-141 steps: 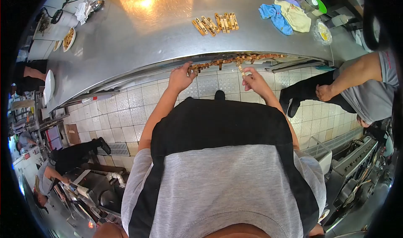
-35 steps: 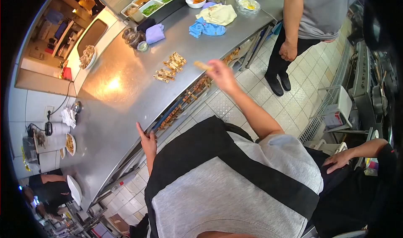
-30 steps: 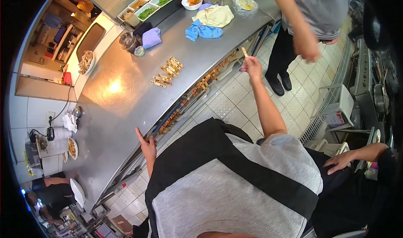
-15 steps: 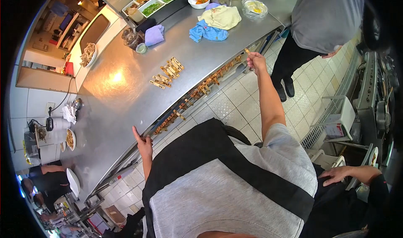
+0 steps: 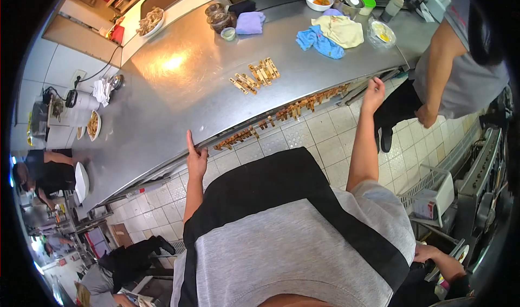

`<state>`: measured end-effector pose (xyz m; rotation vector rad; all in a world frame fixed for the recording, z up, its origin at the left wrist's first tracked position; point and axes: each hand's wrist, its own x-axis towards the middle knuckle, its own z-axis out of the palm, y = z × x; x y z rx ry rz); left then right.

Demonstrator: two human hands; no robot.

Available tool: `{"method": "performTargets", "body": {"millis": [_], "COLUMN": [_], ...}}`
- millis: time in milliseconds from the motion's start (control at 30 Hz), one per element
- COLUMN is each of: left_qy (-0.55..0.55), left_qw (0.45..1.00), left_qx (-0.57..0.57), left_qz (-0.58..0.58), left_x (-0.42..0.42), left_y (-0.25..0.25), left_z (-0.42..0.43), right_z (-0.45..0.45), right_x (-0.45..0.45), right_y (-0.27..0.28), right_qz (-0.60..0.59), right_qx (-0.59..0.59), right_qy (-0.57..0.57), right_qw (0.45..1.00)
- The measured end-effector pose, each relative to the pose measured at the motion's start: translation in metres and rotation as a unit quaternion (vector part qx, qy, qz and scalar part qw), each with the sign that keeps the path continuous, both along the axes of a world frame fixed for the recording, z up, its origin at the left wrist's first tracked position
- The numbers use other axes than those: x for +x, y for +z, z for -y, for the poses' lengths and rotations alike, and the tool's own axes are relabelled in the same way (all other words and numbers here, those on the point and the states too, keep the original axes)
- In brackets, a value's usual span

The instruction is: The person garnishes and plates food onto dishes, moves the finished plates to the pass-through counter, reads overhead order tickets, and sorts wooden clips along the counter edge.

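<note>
My left hand (image 5: pixel 196 158) is at the front edge of the steel counter (image 5: pixel 157 109), its index finger stretched along the top and the other fingers partly curled. No object shows in it. My right hand (image 5: pixel 374 95) is raised past the right end of a row of wooden clothespins (image 5: pixel 292 111) clipped along the counter's front edge. Its fingers are curled together; whatever they may hold is too small to make out. On the counter lie two small groups of loose clothespins, one left (image 5: pixel 245 83) and one right (image 5: pixel 264 71).
Toward the back are a purple cloth (image 5: pixel 250 23), blue cloth (image 5: pixel 320 41), cream cloth (image 5: pixel 340 31), plastic-wrapped bowl (image 5: pixel 382 33) and bowl of orange food (image 5: pixel 319 1). A co-worker in grey (image 5: pixel 471 85) stands close on the right. Another person's hand (image 5: pixel 428 253) is at lower right.
My view has swung, so the counter sits further right in it. The clothespin that stuck out of my right fingers no longer shows. The co-worker's arm on the right has come into view.
</note>
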<state>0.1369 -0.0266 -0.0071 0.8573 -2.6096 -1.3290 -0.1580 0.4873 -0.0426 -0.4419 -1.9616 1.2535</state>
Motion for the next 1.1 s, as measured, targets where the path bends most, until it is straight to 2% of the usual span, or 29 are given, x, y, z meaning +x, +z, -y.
{"method": "performTargets", "body": {"millis": [67, 100, 133, 200, 300, 400, 500, 533, 633, 700, 767, 800, 867, 933, 1000, 1067, 1100], "left_qy": [-0.005, -0.008, -0.008, -0.009, -0.011, -0.007, -0.013, -0.015, -0.027, -0.046, -0.06, -0.069, -0.075, -0.082, -0.086, -0.09, -0.091], "left_qw": [1.0, 1.0, 1.0, 1.0, 1.0, 0.999, 1.0, 1.0, 1.0, 0.998, 0.997, 0.996, 0.996, 0.996, 0.995, 0.995, 0.994], "left_qx": [-0.009, -0.013, -0.016, -0.022, -0.013, -0.043, -0.025, -0.017, -0.016, -0.034, -0.044, -0.048, -0.034, -0.027, -0.026, -0.017, -0.012], "left_qz": [-0.016, -0.023, -0.018, -0.009, -0.01, -0.018, -0.003, -0.011, 0.002, 0.006, 0.011, 0.013, 0.019, 0.027, 0.04, 0.048, 0.052], "left_x": [0.001, 0.002, 0.003, 0.003, 0.002, 0.002, 0.004, 0.005, 0.006, 0.009, 0.012, 0.013, 0.014, 0.014, 0.015, 0.014, 0.014], "left_y": [-0.004, -0.006, -0.009, -0.012, -0.007, -0.016, -0.008, -0.008, -0.004, -0.003, -0.001, -0.001, 0.0, 0.003, 0.006, 0.006, 0.006], "left_z": [0.001, 0.002, 0.004, 0.007, 0.005, 0.009, 0.009, 0.01, 0.013, 0.018, 0.024, 0.025, 0.028, 0.03, 0.03, 0.032, 0.033], "right_z": [0.068, 0.098, 0.131, 0.181, 0.22, 0.221, 0.204, 0.192, 0.165, 0.157, 0.15, 0.147, 0.168, 0.212, 0.257, 0.296, 0.312], "right_x": [0.017, 0.018, 0.028, 0.032, 0.034, 0.026, 0.011, 0.011, 0.027, 0.049, 0.069, 0.078, 0.109, 0.15, 0.181, 0.2, 0.209], "right_y": [0.043, 0.047, 0.064, 0.076, 0.075, 0.075, 0.065, 0.062, 0.074, 0.08, 0.069, 0.061, 0.051, 0.049, 0.045, 0.027, 0.018], "right_qz": [-0.026, 0.075, 0.074, 0.104, 0.154, 0.185, 0.24, 0.206, 0.214, 0.23, 0.265, 0.281, 0.328, 0.382, 0.458, 0.502, 0.51], "right_qx": [0.065, 0.022, 0.101, 0.173, 0.304, 0.306, 0.337, 0.371, 0.383, 0.319, 0.168, 0.09, 0.019, -0.054, -0.08, -0.079, -0.075], "right_qy": [0.142, 0.236, 0.294, 0.381, 0.352, 0.365, 0.357, 0.338, 0.335, 0.335, 0.458, 0.511, 0.616, 0.668, 0.712, 0.737, 0.74], "right_qw": [0.987, 0.969, 0.948, 0.902, 0.872, 0.859, 0.838, 0.84, 0.834, 0.856, 0.832, 0.808, 0.716, 0.636, 0.527, 0.445, 0.433]}}
